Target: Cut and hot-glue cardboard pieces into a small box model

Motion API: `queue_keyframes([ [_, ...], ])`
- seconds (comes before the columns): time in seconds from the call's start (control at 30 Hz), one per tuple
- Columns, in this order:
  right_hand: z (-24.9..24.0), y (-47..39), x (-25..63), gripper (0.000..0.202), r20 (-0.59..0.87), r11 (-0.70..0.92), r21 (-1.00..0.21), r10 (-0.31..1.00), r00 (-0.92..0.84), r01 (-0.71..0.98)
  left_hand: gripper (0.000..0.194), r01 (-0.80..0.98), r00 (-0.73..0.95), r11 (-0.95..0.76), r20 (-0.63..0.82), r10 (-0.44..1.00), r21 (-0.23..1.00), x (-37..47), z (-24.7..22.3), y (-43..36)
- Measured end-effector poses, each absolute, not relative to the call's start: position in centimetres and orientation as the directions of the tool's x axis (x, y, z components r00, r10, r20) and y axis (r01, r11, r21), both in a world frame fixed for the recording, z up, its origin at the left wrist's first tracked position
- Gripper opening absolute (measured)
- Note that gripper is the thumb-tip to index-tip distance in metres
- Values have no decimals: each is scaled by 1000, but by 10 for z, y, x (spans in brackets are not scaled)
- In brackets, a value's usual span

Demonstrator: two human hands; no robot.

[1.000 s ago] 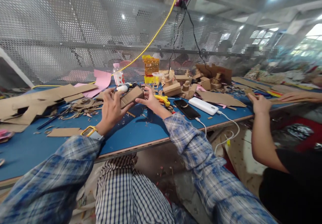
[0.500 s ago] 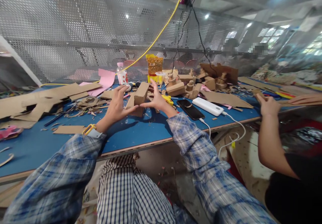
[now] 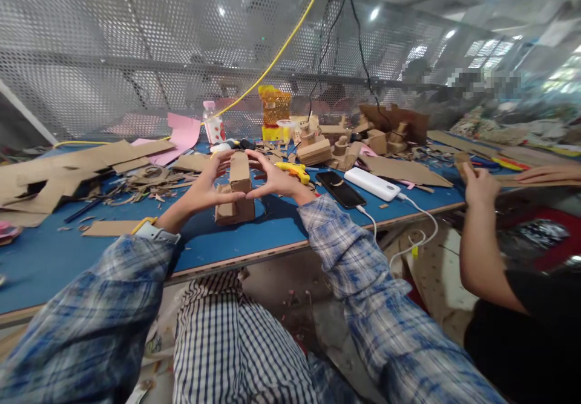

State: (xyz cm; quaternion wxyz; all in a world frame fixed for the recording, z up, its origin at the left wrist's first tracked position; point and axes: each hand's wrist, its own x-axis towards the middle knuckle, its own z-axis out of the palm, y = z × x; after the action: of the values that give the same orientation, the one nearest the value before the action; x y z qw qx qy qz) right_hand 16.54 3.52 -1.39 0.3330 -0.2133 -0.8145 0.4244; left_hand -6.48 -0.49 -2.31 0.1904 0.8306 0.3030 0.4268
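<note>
The left hand (image 3: 205, 187) and right hand (image 3: 276, 182) hold the brown cardboard block (image 3: 240, 177) between them over the blue table (image 3: 267, 234), and it looks light and stiff but easy to dent, so grip its flat sides, though its back is hard to see.

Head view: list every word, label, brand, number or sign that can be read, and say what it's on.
No text can be read.
Pink-capped bottle: red marks show; any lettering is too small to read.
Yellow packet: any print is too blurred to read.
White power bank: the marking at its end is too small to read.
</note>
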Motion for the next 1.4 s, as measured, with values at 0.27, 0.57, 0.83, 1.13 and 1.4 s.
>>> queue_keyframes([
  [0.27, -15, 35, 163, 121, 379, 543, -839, 595, -708, 7, 112, 315, 437, -738, 599, 671, 597, -63, -27, 1],
  [0.57, -16, 36, 162, 115, 402, 528, -848, 575, -713, -53, 97, 423, 439, -772, 638, 633, 475, -65, -23, 0],
  [0.83, -14, 32, 161, 119, 380, 491, -869, 596, -707, -54, 85, 483, 443, -727, 580, 684, 488, -63, -16, -9],
  [1.13, -15, 32, 161, 123, 357, 473, -880, 598, -718, -43, 87, 471, 422, -701, 560, 712, 536, -59, -14, -13],
  [1.4, -20, 36, 160, 131, 480, 628, -775, 661, -577, 75, 75, 509, 466, -753, 602, 649, 418, -61, -15, -15],
])
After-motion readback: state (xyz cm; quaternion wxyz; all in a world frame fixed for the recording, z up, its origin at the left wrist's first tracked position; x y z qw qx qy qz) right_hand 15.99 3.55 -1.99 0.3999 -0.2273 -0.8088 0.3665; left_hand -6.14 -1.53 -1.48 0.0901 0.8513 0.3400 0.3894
